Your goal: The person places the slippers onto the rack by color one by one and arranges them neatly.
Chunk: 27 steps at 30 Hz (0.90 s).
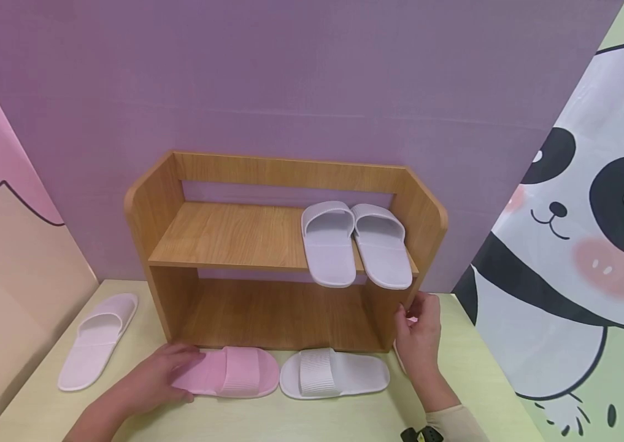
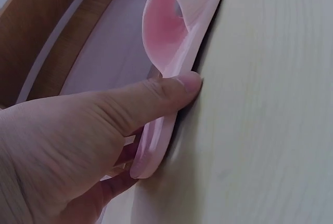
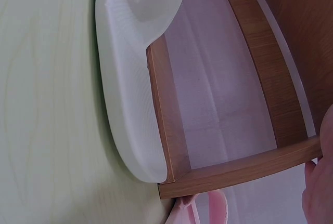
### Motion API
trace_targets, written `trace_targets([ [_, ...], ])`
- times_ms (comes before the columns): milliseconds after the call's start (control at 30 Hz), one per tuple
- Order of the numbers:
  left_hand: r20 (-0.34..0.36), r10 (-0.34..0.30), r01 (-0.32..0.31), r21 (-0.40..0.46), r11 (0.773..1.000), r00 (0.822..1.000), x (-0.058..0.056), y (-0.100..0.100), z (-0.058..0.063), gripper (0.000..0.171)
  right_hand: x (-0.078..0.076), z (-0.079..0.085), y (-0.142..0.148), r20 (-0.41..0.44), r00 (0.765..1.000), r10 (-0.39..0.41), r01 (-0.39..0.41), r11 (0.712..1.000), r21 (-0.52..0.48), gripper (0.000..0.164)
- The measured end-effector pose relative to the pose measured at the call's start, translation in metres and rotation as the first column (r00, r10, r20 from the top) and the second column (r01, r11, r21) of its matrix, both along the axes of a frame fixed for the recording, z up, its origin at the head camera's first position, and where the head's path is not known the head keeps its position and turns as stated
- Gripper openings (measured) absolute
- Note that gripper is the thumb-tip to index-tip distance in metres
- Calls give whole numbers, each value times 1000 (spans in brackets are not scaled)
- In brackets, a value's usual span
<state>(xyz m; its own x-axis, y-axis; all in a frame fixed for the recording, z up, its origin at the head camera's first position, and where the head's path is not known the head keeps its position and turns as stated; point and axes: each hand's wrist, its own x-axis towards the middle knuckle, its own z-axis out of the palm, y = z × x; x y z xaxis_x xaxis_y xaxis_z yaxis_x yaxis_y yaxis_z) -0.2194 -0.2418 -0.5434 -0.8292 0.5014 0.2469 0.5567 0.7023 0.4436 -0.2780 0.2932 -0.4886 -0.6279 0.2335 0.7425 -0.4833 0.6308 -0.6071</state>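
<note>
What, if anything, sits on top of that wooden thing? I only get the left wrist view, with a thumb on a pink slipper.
Observer: A pair of white slippers sits toward the right end of the upper board.
Visitor: Fun! And where's the other hand?
Observer: The right hand is at the right side of the wooden shelf.
Visitor: Does my pink slipper have a neighbor down there?
Observer: Yes, a single white slipper lies just to its right, in front of the shelf.
</note>
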Motion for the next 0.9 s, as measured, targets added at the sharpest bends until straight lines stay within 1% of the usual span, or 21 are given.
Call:
trace_targets([
  [233, -24, -33, 33, -1, 999, 999, 3, 0, 9, 71, 1, 1, -1, -4, 1000, 2, -2, 1000, -6, 32],
  [400, -55, -32, 32, -6, 999, 998, 4, -3, 17, 71, 0, 0, -2, -1, 1000, -3, 3, 1000, -4, 32],
  [533, -52, -16, 16, 17, 1000, 999, 5, -5, 24, 73, 0, -1, -1, 3, 1000, -10, 10, 1000, 0, 32],
  [733, -127, -15, 25, 77, 997, 992, 7, -7, 33, 74, -2, -1, -1, -25, 1000, 7, -7, 1000, -9, 31],
  [900, -135, -6, 21, 109, 994, 991, 11, 0, 47, 70, -1, -1, 0, -35, 999, -2, 2, 1000, 6, 30],
])
